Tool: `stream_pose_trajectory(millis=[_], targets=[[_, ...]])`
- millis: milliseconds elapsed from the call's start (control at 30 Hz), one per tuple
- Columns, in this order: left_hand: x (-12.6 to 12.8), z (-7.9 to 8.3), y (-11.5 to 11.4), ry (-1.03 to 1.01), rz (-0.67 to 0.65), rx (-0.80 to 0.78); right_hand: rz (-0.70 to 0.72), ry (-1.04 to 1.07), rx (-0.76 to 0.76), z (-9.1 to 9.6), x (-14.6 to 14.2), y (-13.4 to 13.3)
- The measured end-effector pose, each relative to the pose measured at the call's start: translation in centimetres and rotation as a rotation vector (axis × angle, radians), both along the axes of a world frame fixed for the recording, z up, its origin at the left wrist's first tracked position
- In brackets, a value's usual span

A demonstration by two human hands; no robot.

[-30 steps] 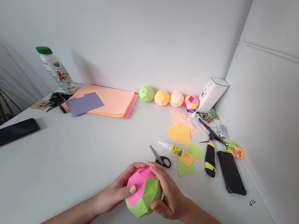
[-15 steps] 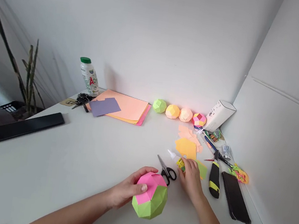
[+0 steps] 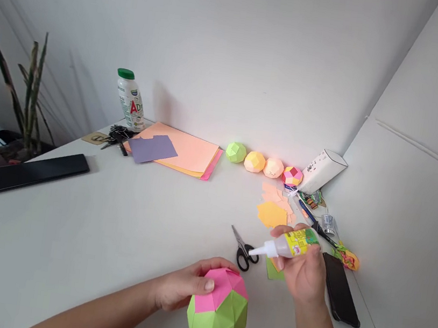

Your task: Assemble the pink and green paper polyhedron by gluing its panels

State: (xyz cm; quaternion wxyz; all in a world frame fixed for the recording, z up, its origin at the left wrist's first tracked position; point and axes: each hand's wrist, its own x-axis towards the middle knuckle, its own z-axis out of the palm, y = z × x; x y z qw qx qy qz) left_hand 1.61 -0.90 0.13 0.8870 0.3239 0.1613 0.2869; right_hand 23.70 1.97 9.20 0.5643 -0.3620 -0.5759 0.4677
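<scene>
A faceted paper ball [image 3: 217, 318], green with a pink top, is gripped in my left hand [image 3: 186, 284], thumb on a pink face and fingers round its far side. My right hand [image 3: 306, 268] holds a small glue bottle [image 3: 295, 243] with a yellow-green label above the table. The bottle lies nearly level, its white nozzle pointing left, apart from the ball. Beneath the nozzle tip lie scissors [image 3: 243, 248] with black handles, blades toward the back. Partly hidden by my right hand are green paper scraps [image 3: 274, 271].
Smaller paper balls [image 3: 254, 162] line the wall, beside a white box [image 3: 322, 172]. Orange cut pieces [image 3: 272, 214] lie in front. Stacked sheets [image 3: 192, 152], a purple sheet [image 3: 153, 148], keys [image 3: 119, 136] and a bottle [image 3: 130, 100] stand left; a phone [image 3: 342, 290] lies right.
My right hand has picked the glue bottle up off the table and brought it closer, to the right. The paper ball in my left hand has come slightly nearer and lower in view.
</scene>
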Motion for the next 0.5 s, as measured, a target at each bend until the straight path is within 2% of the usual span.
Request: stream_pose_trajectory(millis=[167, 400, 500], targets=[[0.3, 0.1, -0.4, -0.03, 0.042, -0.124, 0.08, -0.04, -0.024, -1.4, -1.4, -1.5], [0.4, 0.8, -0.8, 0.009, 0.045, -0.193, -0.014, -0.176, 0.196, -2.3, -1.2, -3.0], [0.5, 1.0, -0.9, 0.012, 0.037, -0.211, -0.034, -0.219, 0.219, -2.5, -1.3, -3.0]])
